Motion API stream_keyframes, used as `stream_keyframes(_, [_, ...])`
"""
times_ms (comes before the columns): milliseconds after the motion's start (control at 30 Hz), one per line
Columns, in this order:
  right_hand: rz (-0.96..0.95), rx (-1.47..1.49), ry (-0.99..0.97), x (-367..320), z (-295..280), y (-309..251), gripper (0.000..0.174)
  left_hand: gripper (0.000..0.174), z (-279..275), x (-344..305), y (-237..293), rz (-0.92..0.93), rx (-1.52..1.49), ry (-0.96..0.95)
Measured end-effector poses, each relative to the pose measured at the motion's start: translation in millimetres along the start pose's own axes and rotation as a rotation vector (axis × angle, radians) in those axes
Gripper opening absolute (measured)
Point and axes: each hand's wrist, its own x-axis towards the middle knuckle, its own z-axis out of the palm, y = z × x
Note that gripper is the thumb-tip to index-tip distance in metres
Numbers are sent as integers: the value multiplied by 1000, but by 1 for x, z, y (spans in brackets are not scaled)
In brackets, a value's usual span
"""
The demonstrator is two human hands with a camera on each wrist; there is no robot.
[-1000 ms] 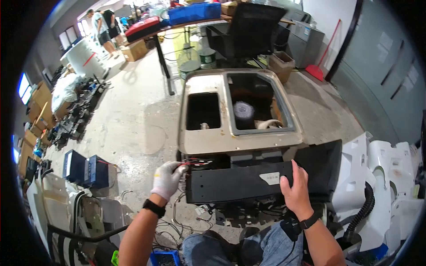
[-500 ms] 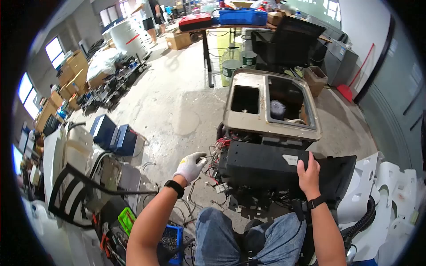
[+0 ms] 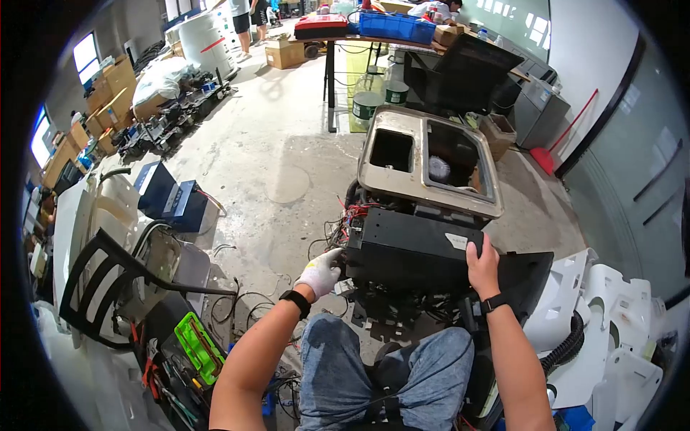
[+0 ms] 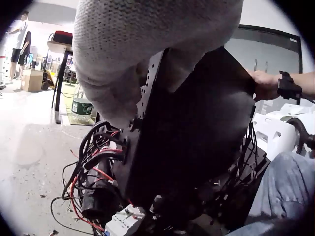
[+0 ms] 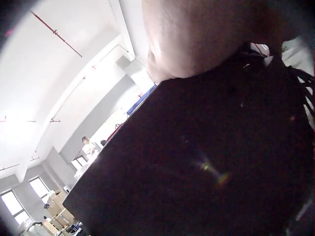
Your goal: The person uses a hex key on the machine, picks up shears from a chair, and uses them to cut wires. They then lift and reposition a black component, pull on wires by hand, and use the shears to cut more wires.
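A black metal panel (image 3: 410, 251) lies across the front of a floor machine with a beige top (image 3: 424, 201). My gloved left hand (image 3: 321, 273) grips the panel's left edge, beside a tangle of red and black wires (image 3: 345, 219). My bare right hand (image 3: 483, 267) holds the panel's right end, fingers curled over its top edge near a white label (image 3: 456, 241). In the left wrist view the glove (image 4: 147, 54) sits against the perforated panel edge (image 4: 147, 103), with the wires (image 4: 93, 167) below. The right wrist view shows only the dark panel (image 5: 206, 167) under my palm (image 5: 206, 34).
White plastic shells (image 3: 611, 316) and a black ribbed hose (image 3: 568, 345) lie at my right. A black chair frame (image 3: 122, 273), a green toolbox (image 3: 195, 346) and blue batteries (image 3: 169, 197) sit at my left. A table (image 3: 374, 36) and people stand far back.
My left hand has moved from hovering beside the wires onto the panel's left edge. My right hand keeps its hold on the right end. The head view has swung slightly.
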Motion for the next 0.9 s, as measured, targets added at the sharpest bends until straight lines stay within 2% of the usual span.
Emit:
stream_keyframes(33, [-9, -16, 22, -1, -1, -3, 58, 41, -8, -5, 7, -73, -10, -42])
stream_keyframes(133, [-25, -28, 37, 0, -1, -1, 59, 41, -20, -16, 7, -128, -63, -82])
stream_keyframes(267, [78, -29, 110, -21, -17, -18, 60, 43, -36, -24, 4, -101, 18, -62])
stream_keyframes(300, [74, 12, 118, -34, -26, -27, 60, 42, -32, -22, -15, -63, 1, -42])
stream_keyframes(367, [29, 48, 155, -64, -37, -26, 60, 39, -42, -33, 1, -69, 8, -85])
stream_keyframes(400, [30, 25, 153, -81, -43, -23, 58, 38, -39, -33, -7, -79, -18, -94])
stream_keyframes(433, [91, 67, 144, -97, -49, -19, 59, 39, -42, -42, 15, -122, -92, -108])
stream_keyframes(467, [150, 113, 133, -114, -55, -13, 60, 43, -38, -40, 2, -60, -96, -122])
stream_keyframes(533, [217, 109, 174, -142, -67, 10, 59, 39, -26, -33, -10, 16, -190, -8])
stream_keyframes(600, [329, 126, 161, -165, -82, 32, 58, 42, -23, -27, 14, 99, -139, 64])
stream_keyframes(633, [385, 140, 175, -172, -88, 41, 56, 47, -26, -32, 48, 72, -171, 69])
stream_keyframes(667, [405, 138, 198, -177, -93, 47, 56, 53, -19, -18, 45, 112, -162, 122])
stream_keyframes(733, [395, 172, 185, -180, -100, 58, 54, 54, -9, -4, 57, 110, -121, 192])
stream_keyframes(800, [381, 145, 199, -179, -99, 72, 53, 57, -2, 2, 78, 99, -98, 157])
stream_keyframes(867, [421, 128, 139, -174, -95, 82, 54, 60, 4, 13, 100, 61, 268, 165])
stream_keyframes(900, [429, 146, 110, -168, -91, 88, 56, 62, 11, 8, 112, 110, 375, 221])
